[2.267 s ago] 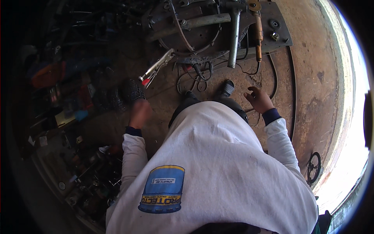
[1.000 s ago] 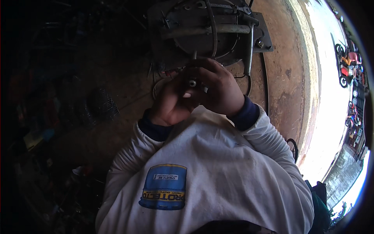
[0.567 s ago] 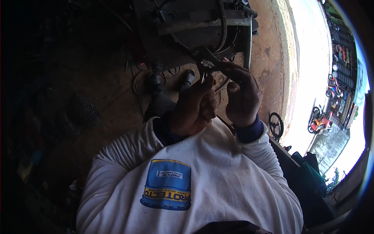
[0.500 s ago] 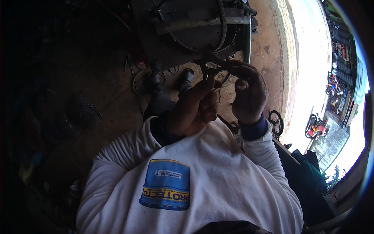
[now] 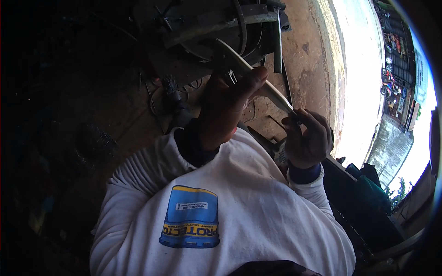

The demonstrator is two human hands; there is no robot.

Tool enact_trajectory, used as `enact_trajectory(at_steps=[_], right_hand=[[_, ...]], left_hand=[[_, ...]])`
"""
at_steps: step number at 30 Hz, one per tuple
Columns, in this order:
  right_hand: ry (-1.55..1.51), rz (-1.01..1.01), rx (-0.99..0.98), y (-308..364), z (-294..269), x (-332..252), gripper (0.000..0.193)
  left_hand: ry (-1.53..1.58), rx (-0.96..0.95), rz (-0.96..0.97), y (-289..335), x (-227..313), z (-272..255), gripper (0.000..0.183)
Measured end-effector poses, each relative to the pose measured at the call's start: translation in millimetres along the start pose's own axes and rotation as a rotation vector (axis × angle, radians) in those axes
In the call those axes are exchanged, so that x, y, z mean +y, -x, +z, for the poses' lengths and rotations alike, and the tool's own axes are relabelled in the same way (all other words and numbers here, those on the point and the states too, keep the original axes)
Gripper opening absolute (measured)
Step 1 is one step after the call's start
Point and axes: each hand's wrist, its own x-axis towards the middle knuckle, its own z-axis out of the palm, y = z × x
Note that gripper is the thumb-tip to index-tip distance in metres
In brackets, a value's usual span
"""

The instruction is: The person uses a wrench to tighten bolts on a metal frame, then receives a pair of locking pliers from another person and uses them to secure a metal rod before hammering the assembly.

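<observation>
A long, curved, pale metal piece [image 5: 275, 95] slants in front of my chest, its narrow end pointing up and left. My left hand [image 5: 225, 103] is closed round its middle, with the thumb lying across it. At the lower right end, my right hand [image 5: 309, 138] pinches it between thumb and fingers. Another small shiny part shows by the left fingers, but its shape is too dark to make out. Whether the two parts are joined, I cannot tell.
Ahead stands a dark metal work stand [image 5: 193, 57] with a flat bar [image 5: 216, 30] across it and an upright tube [image 5: 277, 46] at its right. Cables [image 5: 154, 103] lie on the brown ground by my foot. A dark box-like thing [image 5: 354, 202] is at my right.
My right hand has moved down and right, and the metal piece now lies stretched between both hands. My left hand has shifted slightly up. The whole view has shifted a little.
</observation>
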Motion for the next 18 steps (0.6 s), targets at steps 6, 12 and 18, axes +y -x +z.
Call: enact_trajectory(at_steps=[6, 12, 18], right_hand=[[-0.042, 0.422, -0.174, 9.8, 9.8, 5.9, 0.024], [-0.063, 0.279, -0.211, 6.5, 6.3, 5.0, 0.017], [-0.609, 0.902, -0.424, 18.7, -0.4, 10.8, 0.035]], left_hand=[[-0.44, 0.058, 0.143, -7.1, -0.4, -10.5, 0.027], [-0.373, 0.073, 0.154, -7.9, -4.5, -13.3, 0.028], [-0.364, 0.023, 0.086, -7.9, -13.4, -17.0, 0.027]])
